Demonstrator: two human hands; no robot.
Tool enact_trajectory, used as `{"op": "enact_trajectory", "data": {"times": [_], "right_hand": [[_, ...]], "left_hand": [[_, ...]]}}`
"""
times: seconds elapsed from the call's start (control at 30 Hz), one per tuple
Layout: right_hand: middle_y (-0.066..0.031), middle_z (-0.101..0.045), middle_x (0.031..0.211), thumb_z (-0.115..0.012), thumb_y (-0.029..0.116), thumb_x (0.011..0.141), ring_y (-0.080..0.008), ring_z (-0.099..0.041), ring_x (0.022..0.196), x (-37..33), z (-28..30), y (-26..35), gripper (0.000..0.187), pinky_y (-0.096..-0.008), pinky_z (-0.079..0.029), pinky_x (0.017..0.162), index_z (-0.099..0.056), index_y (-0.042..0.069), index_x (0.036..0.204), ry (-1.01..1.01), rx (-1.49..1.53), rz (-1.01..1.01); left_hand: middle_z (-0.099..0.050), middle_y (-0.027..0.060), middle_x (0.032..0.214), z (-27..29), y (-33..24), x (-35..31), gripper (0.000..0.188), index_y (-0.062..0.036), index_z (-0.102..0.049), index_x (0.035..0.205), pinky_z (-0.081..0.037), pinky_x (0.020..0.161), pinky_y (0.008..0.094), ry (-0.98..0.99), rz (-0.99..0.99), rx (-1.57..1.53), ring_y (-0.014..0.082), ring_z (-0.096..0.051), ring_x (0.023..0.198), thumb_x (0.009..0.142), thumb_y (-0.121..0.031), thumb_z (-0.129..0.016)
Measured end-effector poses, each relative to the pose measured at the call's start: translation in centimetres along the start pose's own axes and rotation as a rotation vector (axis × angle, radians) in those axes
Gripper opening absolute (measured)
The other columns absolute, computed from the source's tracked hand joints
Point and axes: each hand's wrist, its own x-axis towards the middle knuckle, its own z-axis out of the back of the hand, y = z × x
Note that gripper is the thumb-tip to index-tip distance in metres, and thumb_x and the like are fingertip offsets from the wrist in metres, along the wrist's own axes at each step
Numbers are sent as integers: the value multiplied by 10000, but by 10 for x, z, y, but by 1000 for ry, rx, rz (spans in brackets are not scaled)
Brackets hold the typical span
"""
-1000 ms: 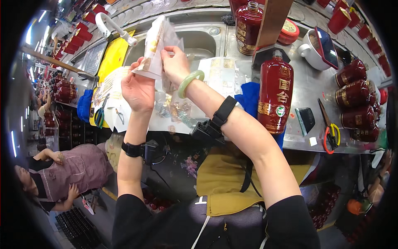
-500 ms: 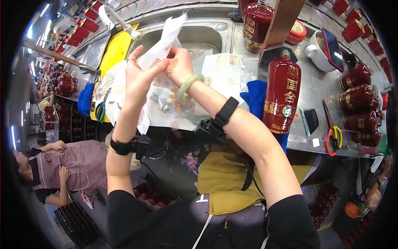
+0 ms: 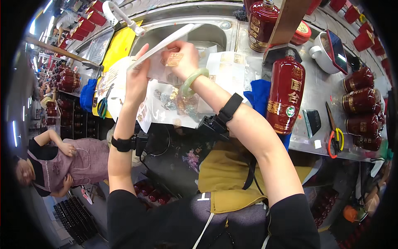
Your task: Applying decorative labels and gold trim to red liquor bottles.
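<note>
Over the near side of the sink I hold a decal sheet (image 3: 163, 46), white and seen nearly edge-on, between both hands. My left hand (image 3: 136, 85) grips its lower left end, thumb pressed against it. The fingers of my right hand (image 3: 187, 56) are closed at its other side, partly hidden behind it. A small translucent piece with gold print (image 3: 174, 59) lies against the right fingers. Below my hands, printed decal sheets (image 3: 226, 68) and clear scraps with gold and dark bits (image 3: 176, 101) are spread on the counter edge.
A sink (image 3: 230, 31) with a white faucet (image 3: 134, 28) lies behind. To the right are a red bottle (image 3: 286, 93) on blue cloth (image 3: 257, 96), orange-handled scissors (image 3: 333, 139), a white mug (image 3: 323, 52) with a phone, and stacked bottles. At far left a person (image 3: 78, 159) is nearby.
The sheet has turned from a raised, curled strip to a nearly straight edge slanting up right. My right hand has shifted slightly right and away from the left. The person at left has moved an arm.
</note>
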Motion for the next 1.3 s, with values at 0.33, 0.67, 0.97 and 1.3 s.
{"op": "enact_trajectory", "data": {"times": [0.33, 0.67, 0.97, 1.3], "right_hand": [[-102, -697, 911, -720, 126, 847, -161, -674, 796, 4, 21, -33, 297, -317, -554, 671, -667, -27, 1094, -121, -43, -100], [-175, -687, 1068, -697, 185, 909, -236, -662, 972, -16, 40, -52, 327, -356, -520, 851, -632, -51, 1127, -216, 47, -165], [-164, -629, 1116, -608, 197, 960, -214, -610, 992, -26, 57, -23, 369, -341, -487, 880, -544, -67, 1210, -209, 60, -207], [-160, -625, 1113, -582, 254, 956, -213, -587, 975, -36, 81, 16, 417, -338, -478, 868, -552, -81, 1202, -339, -79, -175]], "left_hand": [[-486, 211, 1467, 19, 20, 34, 442, 67, -377, 1456, -411, 1137, 508, -156, 202, -609, 334, -491, 1353, 1045, -77, -454], [-492, 215, 1455, 32, 23, 47, 445, 82, -367, 1458, -413, 1139, 487, -187, 164, -593, 333, -507, 1338, 1040, -54, -436], [-524, 206, 1422, 42, 1, 55, 428, 69, -398, 1441, -467, 1091, 474, -189, 78, -553, 323, -549, 1297, 1033, -44, -461], [-552, 157, 1404, 45, -30, 58, 387, 31, -464, 1407, -438, 1111, 444, -209, 111, -556, 274, -555, 1288, 1031, -58, -490]]}}
